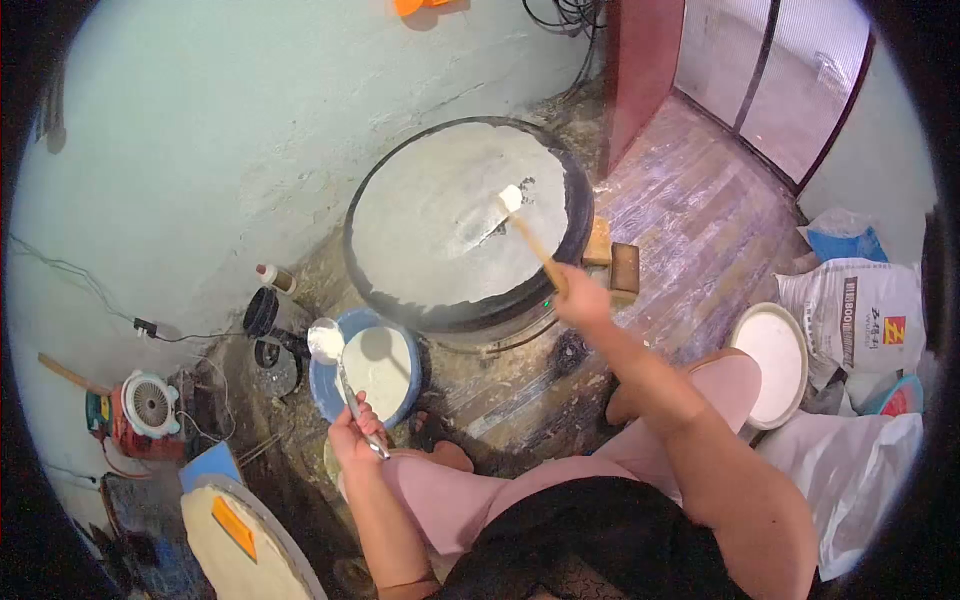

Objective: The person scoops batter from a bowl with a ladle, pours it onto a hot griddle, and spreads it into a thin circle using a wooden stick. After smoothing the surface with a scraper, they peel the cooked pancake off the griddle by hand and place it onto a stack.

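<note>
Wears a black top (590, 545) closest to the camera, with pink trousers (440, 495) beyond it. Clasps a metal ladle (326, 343) by its handle in the left hand (357, 435), with fingers curled round it. Holds the ladle's bowl, coated in pale batter (388, 372), over the left part of the blue basin (322, 392), which contains more of that batter. Grips the wooden handle of a spreader (540, 252) in the right hand (582, 298), with fingers clamped round its end. Reaches with the spreader's white-coated head over the large round griddle (578, 205), near the small dark gaps in the broad pale layer (430, 210) across its top. Faces wooden blocks (624, 270) just beside the griddle's right edge. Has a bottle (275, 278) and dark containers (262, 312) near the blue basin, against the wall side. Keeps an orange scraper (234, 528) on a pale round surface (225, 570) at lower left. Has a white-filled tub (770, 365) at right, beside a printed sack (860, 310).
</note>
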A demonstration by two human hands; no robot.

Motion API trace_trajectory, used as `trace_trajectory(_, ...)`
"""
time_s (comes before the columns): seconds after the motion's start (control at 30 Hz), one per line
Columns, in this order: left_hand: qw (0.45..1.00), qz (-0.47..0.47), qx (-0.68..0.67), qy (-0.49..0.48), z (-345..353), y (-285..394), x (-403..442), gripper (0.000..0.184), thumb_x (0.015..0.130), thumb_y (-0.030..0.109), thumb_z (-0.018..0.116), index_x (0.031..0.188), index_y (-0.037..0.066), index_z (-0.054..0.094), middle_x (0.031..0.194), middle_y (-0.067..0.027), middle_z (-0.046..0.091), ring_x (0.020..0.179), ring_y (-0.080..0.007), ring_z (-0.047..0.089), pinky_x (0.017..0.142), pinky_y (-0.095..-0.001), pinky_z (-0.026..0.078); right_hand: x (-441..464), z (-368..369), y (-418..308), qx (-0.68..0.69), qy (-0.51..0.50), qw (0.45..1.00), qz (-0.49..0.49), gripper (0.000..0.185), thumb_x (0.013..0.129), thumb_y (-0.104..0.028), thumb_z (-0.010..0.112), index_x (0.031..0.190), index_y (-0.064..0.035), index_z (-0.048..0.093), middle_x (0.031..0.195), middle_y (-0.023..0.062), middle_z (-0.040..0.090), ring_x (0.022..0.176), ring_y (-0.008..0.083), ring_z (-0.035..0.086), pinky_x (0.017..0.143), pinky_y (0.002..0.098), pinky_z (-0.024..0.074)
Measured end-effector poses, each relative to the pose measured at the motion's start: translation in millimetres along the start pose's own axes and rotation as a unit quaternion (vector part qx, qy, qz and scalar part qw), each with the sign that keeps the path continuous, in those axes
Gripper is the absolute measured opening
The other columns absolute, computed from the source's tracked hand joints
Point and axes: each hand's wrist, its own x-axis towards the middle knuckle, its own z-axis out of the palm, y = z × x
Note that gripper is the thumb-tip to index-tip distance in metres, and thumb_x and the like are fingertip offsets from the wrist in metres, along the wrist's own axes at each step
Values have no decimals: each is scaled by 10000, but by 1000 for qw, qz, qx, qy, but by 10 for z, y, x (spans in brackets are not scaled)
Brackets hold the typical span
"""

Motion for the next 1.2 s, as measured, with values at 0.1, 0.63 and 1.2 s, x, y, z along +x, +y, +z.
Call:
trace_trajectory(0.1, 1000, -5, -3, 7, 55, -12, -14, 270, 870, 182, 380, 976, -42, 487, 654, -46, 455, 445, -97, 378, 389, -209, 335, -169, -11, -23, -18, -89, 995, -38, 425, 735, -69, 463, 1150, -162, 475, 828, 119, 545, 763, 296, 577, 651, 422, 464)
trace_trajectory(0.63, 1000, 1, 9, 12, 75, -67, 17, 290, 865, 186, 391, 1008, -57, 462, 667, -53, 460, 455, -107, 380, 388, -218, 341, 410, -68, 990, 68, -52, 978, 189, 334, 842, -188, 394, 1161, -184, 492, 943, 210, 575, 848, 368, 563, 752, 438, 436)
trace_trajectory(1.2, 988, 28, 153, -3, 140, -226, 54, 276, 874, 220, 382, 1008, 6, 491, 679, -83, 483, 451, -134, 402, 370, -248, 326, -24, -277, 591, 117, -151, 981, 41, 270, 845, -178, 455, 1094, -161, 561, 798, 120, 621, 686, 249, 597, 641, 349, 459)
